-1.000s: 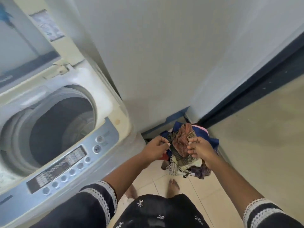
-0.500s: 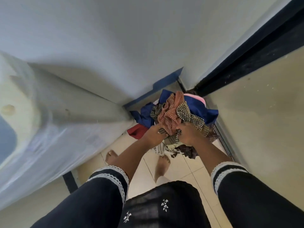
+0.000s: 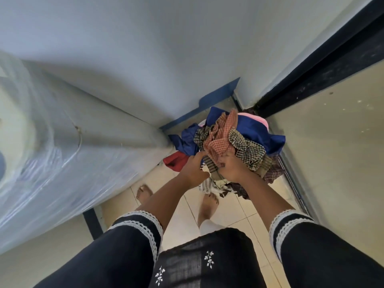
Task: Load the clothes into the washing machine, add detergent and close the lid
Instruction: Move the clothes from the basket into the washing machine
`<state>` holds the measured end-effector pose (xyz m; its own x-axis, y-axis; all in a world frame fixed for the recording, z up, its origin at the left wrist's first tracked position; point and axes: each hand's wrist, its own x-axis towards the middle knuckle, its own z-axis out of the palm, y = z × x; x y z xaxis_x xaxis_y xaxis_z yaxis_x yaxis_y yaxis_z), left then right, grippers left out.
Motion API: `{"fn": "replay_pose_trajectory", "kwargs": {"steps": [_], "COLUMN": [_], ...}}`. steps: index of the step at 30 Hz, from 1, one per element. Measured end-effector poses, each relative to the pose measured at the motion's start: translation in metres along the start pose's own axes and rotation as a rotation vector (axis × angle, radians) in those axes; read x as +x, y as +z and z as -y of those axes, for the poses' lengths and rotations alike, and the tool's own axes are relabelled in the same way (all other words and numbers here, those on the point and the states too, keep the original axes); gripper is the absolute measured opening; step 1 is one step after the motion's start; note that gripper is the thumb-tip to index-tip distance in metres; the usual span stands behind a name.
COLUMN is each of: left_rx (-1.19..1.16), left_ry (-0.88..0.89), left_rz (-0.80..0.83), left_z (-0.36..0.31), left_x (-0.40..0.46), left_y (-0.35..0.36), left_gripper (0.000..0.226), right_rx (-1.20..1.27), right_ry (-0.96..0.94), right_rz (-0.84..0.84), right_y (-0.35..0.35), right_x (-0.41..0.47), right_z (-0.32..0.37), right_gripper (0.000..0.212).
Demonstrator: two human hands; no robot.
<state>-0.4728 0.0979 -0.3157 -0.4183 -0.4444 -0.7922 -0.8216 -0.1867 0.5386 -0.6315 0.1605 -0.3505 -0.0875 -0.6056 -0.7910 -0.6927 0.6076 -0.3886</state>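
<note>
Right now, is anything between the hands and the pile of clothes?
Nothing visible: the left hand and right hand already grip the clothes in the floor corner beside the washing machine.

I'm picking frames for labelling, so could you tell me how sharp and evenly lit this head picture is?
Head view: the clothes and both hands, left and right, are fairly sharp; the washing machine at the left is smeared by motion blur and shows glare streaks; wide-angle distortion bends the wall lines; lighting is soft daylight, without harsh shadows.
</note>
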Motion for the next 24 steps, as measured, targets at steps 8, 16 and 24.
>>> {"fn": "replay_pose_trajectory", "kwargs": {"steps": [8,16,24], "left_rx": [-0.223,-0.150,-0.320], "left_ry": [0.073,0.057,0.276], "left_rz": [-0.049,-0.327,-0.393], "left_z": [-0.027,-0.055,-0.080], "left_x": [-0.081,-0.177,-0.228], "left_y": [-0.028,-0.074,-0.119], "left_gripper": [0.101,0.095,0.017], "right_rx": [0.664,1.279,1.197], "right_ry": [-0.106,-0.440,-0.146], "right_rz": [-0.286,-0.233,-0.569], "right_y": [-0.039,-0.084,-0.095], "right_x": [-0.105,-0.255,-0.291], "right_z": [0.076,0.148,0.158], "right_gripper": [0.022,0.024,0.020]}}
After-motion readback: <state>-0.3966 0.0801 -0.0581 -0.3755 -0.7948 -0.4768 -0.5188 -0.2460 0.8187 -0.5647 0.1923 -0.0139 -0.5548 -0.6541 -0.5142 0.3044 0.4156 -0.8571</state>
